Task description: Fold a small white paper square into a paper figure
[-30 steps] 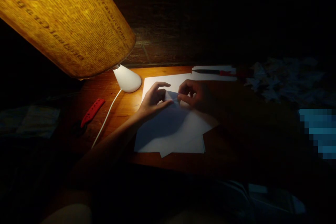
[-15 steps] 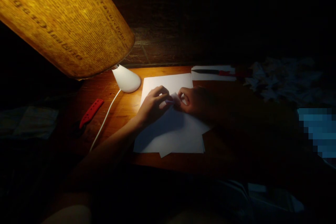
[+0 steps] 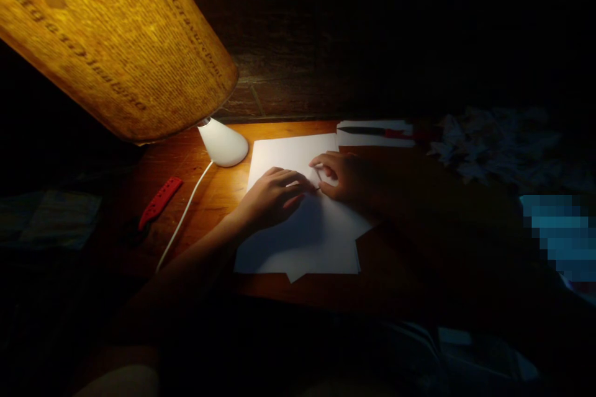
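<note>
White paper sheets (image 3: 298,242) lie right of the lamp base (image 3: 224,146), presumably for light, with the left hand (image 3: 274,198) loosely bent over them and the right hand (image 3: 339,177), farther from that base, half-curled, any grip indeterminable.

1. Place: dim indoor work corner, home-like; exact room indeterminate.
2. Table lamp (image 3: 153,80), one: lit, yellow shade (image 3: 121,37) printed with dark lettering, white base (image 3: 224,146).
3. Wooden desk (image 3: 228,192), one: brown, set against a dark wall (image 3: 274,90).
4. White sheets (image 3: 316,236), several: loose, overlapping on the desk under lamplight.
</note>
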Motion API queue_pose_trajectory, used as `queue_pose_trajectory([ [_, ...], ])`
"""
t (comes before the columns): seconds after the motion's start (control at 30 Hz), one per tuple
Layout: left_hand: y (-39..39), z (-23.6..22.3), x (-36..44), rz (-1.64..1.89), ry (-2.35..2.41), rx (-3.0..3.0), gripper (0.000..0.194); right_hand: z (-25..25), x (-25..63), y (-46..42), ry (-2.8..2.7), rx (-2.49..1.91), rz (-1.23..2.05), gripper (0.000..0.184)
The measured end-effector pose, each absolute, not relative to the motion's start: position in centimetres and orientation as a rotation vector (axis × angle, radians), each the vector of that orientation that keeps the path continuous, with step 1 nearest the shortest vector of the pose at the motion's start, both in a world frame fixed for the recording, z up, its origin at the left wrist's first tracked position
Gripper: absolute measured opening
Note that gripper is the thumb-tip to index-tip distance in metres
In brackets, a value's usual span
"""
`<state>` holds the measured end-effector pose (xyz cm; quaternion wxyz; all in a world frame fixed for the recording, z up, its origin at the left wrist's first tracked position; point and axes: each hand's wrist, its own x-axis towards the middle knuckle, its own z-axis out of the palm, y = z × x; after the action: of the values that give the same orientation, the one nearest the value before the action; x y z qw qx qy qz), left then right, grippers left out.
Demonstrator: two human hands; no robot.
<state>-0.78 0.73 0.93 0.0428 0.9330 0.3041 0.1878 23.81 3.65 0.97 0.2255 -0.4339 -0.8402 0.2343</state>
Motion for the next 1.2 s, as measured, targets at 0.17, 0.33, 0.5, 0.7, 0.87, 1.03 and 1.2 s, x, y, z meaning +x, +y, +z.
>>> queue_pose_trajectory([
  [0.17, 0.7, 0.9, -0.6, 0.546, 0.916, 2.867, 0.030, 0.3, 24.2, 4.4, -2.207, -1.163, 0.697, 0.029],
  [0.33, 0.5, 0.7, -0.3, 0.539, 0.901, 2.844, 0.038, 0.0, 24.4, 4.6, -2.201, -1.151, 0.725, 0.031],
  [0.5, 0.8, 0.5, -0.4, 0.515, 0.874, 2.802, 0.042, -0.2, 24.4, 4.4, -2.120, -1.188, 0.678, 0.024],
  [0.7, 1.3, 0.0, -0.7, 0.531, 0.840, 2.780, 0.041, 0.2, 24.4, 4.9, -2.114, -1.294, 0.733, 0.008],
  [0.87, 1.5, 0.1, -0.9, 0.518, 0.834, 2.830, 0.043, 0.8, 24.4, 4.8, -2.135, -1.352, 0.756, 0.006],
  [1.03, 1.6, 0.2, -0.9, 0.521, 0.817, 2.896, 0.041, 0.9, 24.3, 4.7, -2.125, -1.368, 0.792, 0.006],
  [1.2, 1.7, 0.1, -0.9, 0.523, 0.831, 2.904, 0.043, 1.0, 24.2, 4.7, -2.085, -1.415, 0.853, 0.007],
])
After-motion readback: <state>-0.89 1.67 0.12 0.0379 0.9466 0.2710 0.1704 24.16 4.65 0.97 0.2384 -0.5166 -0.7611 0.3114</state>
